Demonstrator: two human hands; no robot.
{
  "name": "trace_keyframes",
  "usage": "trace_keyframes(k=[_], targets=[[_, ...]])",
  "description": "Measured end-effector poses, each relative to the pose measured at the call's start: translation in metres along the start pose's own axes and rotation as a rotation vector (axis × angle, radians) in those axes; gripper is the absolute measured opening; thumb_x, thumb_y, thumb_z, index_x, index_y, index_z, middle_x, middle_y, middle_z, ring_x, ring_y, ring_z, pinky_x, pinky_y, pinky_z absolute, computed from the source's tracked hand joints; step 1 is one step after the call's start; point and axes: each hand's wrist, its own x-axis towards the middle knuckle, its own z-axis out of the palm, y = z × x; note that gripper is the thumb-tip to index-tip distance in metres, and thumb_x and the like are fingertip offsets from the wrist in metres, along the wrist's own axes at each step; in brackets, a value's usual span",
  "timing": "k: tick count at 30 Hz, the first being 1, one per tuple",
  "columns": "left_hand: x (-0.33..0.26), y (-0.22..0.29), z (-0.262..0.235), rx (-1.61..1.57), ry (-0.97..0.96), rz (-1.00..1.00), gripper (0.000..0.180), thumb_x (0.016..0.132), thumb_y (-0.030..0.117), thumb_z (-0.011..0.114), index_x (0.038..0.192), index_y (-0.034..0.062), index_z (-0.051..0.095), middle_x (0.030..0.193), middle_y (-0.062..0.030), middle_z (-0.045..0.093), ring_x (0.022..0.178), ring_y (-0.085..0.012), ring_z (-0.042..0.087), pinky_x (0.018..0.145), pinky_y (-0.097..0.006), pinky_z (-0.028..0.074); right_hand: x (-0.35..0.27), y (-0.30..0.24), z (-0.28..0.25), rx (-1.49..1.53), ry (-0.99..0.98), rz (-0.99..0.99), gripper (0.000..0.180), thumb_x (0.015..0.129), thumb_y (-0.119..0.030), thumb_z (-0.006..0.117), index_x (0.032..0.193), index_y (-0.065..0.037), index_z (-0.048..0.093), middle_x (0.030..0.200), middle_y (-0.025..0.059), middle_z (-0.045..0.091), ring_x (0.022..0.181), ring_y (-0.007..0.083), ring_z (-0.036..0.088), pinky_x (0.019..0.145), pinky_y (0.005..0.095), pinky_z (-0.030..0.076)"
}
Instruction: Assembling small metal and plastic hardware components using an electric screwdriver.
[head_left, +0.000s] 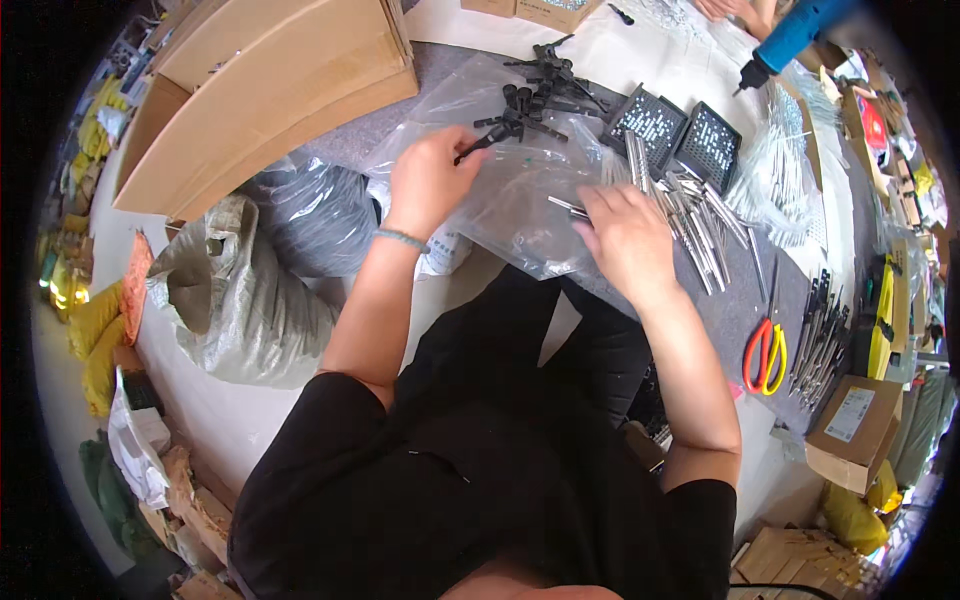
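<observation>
My left hand (432, 178) is closed around a black plastic piece (474, 147), which looks like a small handle or bracket. Just beyond it lies a heap of similar black parts (548, 90) on a clear plastic bag (500, 205). My right hand (628, 235) grips a thin silvery metal strip (566, 206) that sticks out leftward past the fingertips. A loose pile of metal strips (705, 235) spreads beside that hand. Past the pile sit two black trays, one (648, 128) left of the other (712, 140), both filled with small silvery pieces.
A blue power screwdriver (790, 45) hangs at the upper right, with another person's hand (738, 10) behind it. Red-and-yellow-handled scissors (766, 352) and dark metal rods (822, 345) lie at right. A large cardboard box (280, 110) and a woven sack (250, 310) stand left.
</observation>
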Motion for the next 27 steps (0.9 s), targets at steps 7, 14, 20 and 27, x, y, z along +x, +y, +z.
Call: trace_keyframes(k=[7, 14, 20, 27], targets=[[-0.020, 0.006, -0.007, -0.386, 0.159, 0.240, 0.018, 0.073, 0.002, 0.066, 0.090, 0.0068, 0.065, 0.079, -0.0040, 0.062, 0.054, -0.0103, 0.050, 0.052, -0.024, 0.042, -0.010, -0.007, 0.003, 0.047, -0.074, 0.226, 0.021, 0.082, -0.012, 0.055, 0.102, -0.007, 0.053, 0.094, 0.0123, 0.054, 0.079, 0.0306, 0.058, 0.067, 0.0412, 0.048], [-0.031, 0.025, 0.005, -0.820, -0.154, -0.154, 0.027, 0.076, -0.001, 0.062, 0.103, 0.0019, 0.059, 0.099, -0.0109, 0.063, 0.073, -0.0117, 0.059, 0.058, -0.025, 0.046, -0.018, -0.034, -0.032, 0.469, -0.016, 0.530, 0.026, 0.092, -0.020, 0.047, 0.113, -0.006, 0.051, 0.101, 0.0194, 0.060, 0.090, 0.0362, 0.060, 0.076, 0.0390, 0.049], [-0.026, 0.042, 0.013, -1.541, -0.425, -0.236, 0.025, 0.085, 0.001, 0.054, 0.110, 0.0006, 0.052, 0.099, -0.0167, 0.064, 0.081, -0.0231, 0.064, 0.069, -0.029, 0.051, -0.040, -0.045, -0.037, 0.799, -0.012, 0.759, 0.019, 0.093, -0.018, 0.049, 0.102, -0.003, 0.055, 0.076, 0.0098, 0.059, 0.069, 0.0188, 0.058, 0.066, 0.0286, 0.046], [-0.025, 0.055, 0.045, -1.864, -0.346, -0.400, 0.020, 0.089, 0.002, 0.049, 0.108, 0.0010, 0.051, 0.106, -0.0195, 0.060, 0.089, -0.0255, 0.063, 0.080, -0.034, 0.052, -0.065, -0.056, -0.042, 0.980, 0.052, 0.881, 0.015, 0.091, -0.014, 0.053, 0.091, 0.000, 0.059, 0.068, 0.0021, 0.057, 0.064, 0.0071, 0.052, 0.060, 0.0226, 0.044]])
